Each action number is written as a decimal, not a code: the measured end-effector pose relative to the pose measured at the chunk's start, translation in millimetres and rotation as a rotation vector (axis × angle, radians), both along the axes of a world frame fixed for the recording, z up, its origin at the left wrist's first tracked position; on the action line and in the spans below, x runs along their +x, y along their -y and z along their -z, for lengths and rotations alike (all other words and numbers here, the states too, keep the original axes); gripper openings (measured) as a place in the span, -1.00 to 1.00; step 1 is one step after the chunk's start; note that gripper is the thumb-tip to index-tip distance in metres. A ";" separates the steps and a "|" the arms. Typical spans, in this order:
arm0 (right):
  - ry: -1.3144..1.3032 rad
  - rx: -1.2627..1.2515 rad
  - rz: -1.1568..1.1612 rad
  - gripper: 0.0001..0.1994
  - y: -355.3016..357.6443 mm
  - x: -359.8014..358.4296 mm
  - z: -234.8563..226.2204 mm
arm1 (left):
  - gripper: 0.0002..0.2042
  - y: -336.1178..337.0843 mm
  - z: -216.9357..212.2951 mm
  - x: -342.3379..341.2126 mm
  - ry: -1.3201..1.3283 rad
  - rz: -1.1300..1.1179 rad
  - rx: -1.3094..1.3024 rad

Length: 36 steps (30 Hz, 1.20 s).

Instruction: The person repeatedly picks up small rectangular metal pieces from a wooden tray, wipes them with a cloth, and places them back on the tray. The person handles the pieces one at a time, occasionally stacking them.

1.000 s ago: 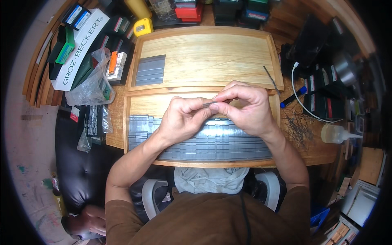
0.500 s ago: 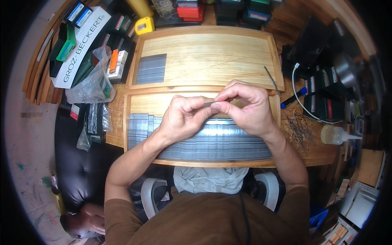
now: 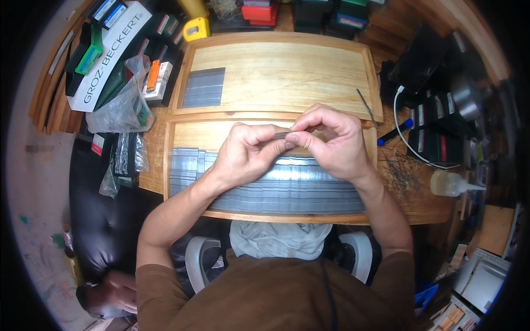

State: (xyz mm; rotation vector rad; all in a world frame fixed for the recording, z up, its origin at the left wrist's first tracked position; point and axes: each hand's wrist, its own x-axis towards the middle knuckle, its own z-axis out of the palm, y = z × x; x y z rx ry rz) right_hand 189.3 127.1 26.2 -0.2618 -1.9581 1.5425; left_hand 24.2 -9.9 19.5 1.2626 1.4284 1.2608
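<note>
My left hand (image 3: 245,151) and my right hand (image 3: 331,140) meet above the near wooden tray (image 3: 167,140). Between their fingertips is a small bundle of thin dark metal strips (image 3: 282,134), held roughly level. Thumb and fingers of the left hand pinch its left end; the right thumb and forefinger close on its right end. Beneath, the tray holds long packed rows of thin grey metal strips (image 3: 287,190), partly hidden by my hands and forearms. A smaller block of similar grey strips (image 3: 203,87) lies at the left of the far wooden tray (image 3: 287,37).
Loose dark thin needle-like pieces (image 3: 402,174) lie on the table to the right, near a blue marker (image 3: 389,139), a white cable (image 3: 399,118) and a squeeze bottle (image 3: 448,183). Small boxes, a clear plastic bag (image 3: 118,110) and a yellow tape measure (image 3: 195,30) stand at the left.
Both hands stay together on the bundle, and slightly more of it shows between the fingertips. The whole view has shifted slightly.
</note>
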 end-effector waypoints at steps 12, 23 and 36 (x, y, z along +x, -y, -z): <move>0.038 0.087 0.023 -0.94 3.1 0.0 -6.5 | -0.81 0.0 3.2 -1.1 0.057 -0.008 0.010; 0.072 0.061 0.110 -0.95 -1.0 16.8 -21.5 | -0.80 -3.2 6.3 1.5 0.086 -0.038 0.032; 0.413 0.294 0.262 -0.98 0.6 71.4 -67.3 | -0.83 -3.9 -3.8 2.0 -0.076 0.009 0.036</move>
